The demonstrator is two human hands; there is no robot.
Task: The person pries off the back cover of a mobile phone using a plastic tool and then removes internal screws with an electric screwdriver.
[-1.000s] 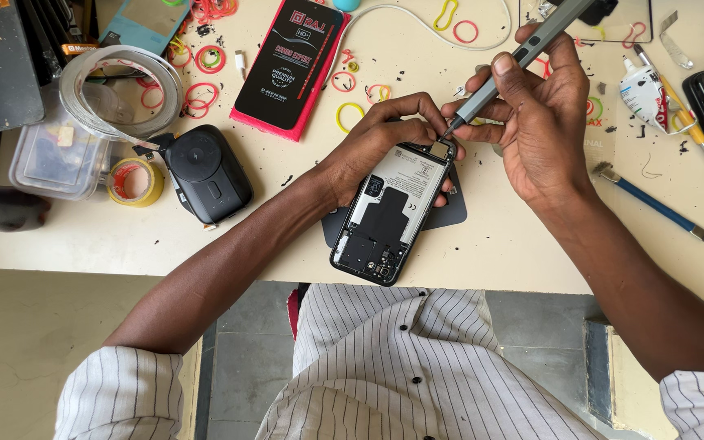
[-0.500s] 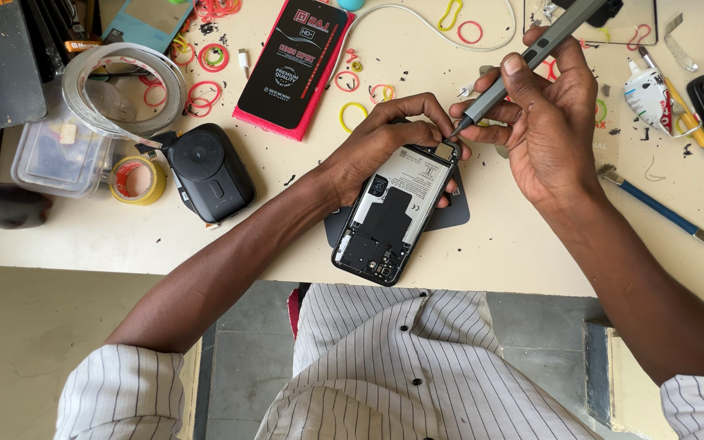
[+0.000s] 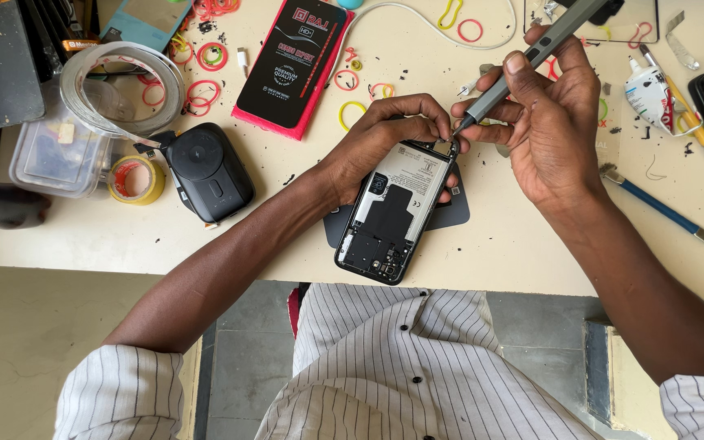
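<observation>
Black opened phone (image 3: 399, 208) shows its battery, screwdriver (image 3: 523, 65) tip at top corner

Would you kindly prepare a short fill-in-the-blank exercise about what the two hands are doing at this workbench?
1. The right hand holds a grey ____ with its tip at the opened phone's top corner.
2. The left hand steadies the phone at its ____ end.
3. The black pouch lies to the ____ of the phone.
4. Beside the pouch sits a roll of ____ tape.

Missing words: screwdriver; top; left; yellow
</observation>
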